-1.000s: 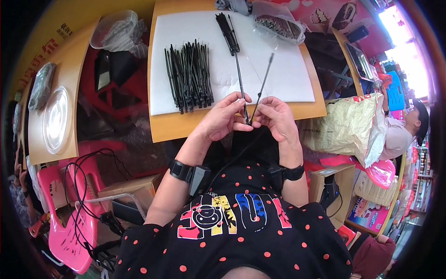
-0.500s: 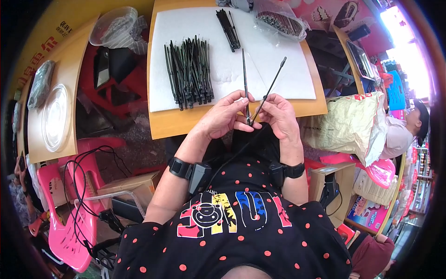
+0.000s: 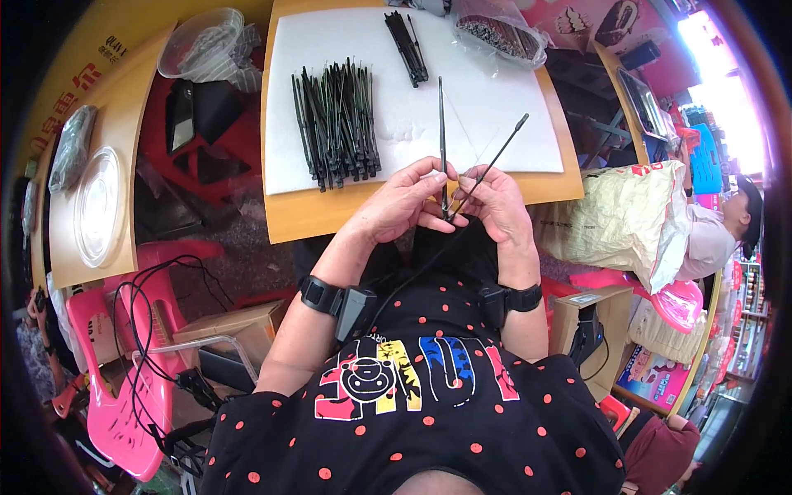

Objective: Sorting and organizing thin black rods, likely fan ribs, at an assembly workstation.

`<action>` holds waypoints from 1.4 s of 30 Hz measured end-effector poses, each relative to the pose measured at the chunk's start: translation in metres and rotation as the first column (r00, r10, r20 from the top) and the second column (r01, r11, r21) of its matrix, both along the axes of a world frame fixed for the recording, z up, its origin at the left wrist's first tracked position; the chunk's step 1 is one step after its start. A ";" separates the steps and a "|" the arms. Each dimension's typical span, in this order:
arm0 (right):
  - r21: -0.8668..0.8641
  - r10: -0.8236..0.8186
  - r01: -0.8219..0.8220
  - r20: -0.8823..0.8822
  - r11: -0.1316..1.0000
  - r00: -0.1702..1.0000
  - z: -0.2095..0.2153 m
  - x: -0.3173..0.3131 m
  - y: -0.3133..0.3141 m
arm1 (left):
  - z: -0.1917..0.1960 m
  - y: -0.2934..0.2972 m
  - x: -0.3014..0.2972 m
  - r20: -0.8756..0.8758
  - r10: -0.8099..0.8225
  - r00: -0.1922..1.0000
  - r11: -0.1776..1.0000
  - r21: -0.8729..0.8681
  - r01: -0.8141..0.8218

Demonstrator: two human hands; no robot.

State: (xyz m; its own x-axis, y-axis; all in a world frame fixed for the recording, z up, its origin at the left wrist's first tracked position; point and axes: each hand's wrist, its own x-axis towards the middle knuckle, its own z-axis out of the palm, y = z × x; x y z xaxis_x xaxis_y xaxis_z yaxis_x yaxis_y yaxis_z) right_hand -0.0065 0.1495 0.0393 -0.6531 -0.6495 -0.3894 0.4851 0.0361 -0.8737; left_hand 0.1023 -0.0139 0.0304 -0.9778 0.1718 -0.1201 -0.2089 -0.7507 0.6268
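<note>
Over the table's front edge, my left hand closes its fingers on a thin black rod that points up and away. My right hand pinches a second thin black rod, tilted to the right and tipped with a thicker dark end. Their lower ends come close together between my fingers; whether they are joined I cannot make out. A fine pale thread or wire shows faintly between the rods. To the left, a large pile of similar black rods lies on a white foam sheet.
A smaller bunch of black rods lies at the back, beside a clear plastic bag of dark rods. The wooden table borders the foam. A pale woven sack stands at right, a pink chair at left.
The right rod's tip has swung to the right and lower. The left rod has shifted slightly right. Both hands remain in nearly the same place.
</note>
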 end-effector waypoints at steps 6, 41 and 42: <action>0.017 0.003 -0.002 -0.009 1.000 1.000 -0.002 0.000 0.002 | 0.002 0.000 0.001 -0.001 0.019 1.000 1.000 -0.018 -0.019; 0.069 -0.038 0.086 -0.515 0.994 0.856 0.022 0.024 -0.012 | -0.001 0.003 0.006 0.071 0.112 0.991 0.931 -0.356 -0.079; 0.106 -0.019 0.087 -0.522 0.991 0.853 0.023 0.023 -0.010 | 0.001 0.004 0.004 0.062 0.100 0.993 0.932 -0.356 -0.072</action>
State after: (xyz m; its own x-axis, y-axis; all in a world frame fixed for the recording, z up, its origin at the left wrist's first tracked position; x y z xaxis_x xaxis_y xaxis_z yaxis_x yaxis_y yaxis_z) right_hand 0.0163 0.1391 0.0623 -0.8139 -0.5782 -0.0575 -0.0330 0.1449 -0.9889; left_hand 0.1065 -0.0104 0.0315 -0.9721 0.0200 -0.2336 -0.2119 -0.5021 0.8385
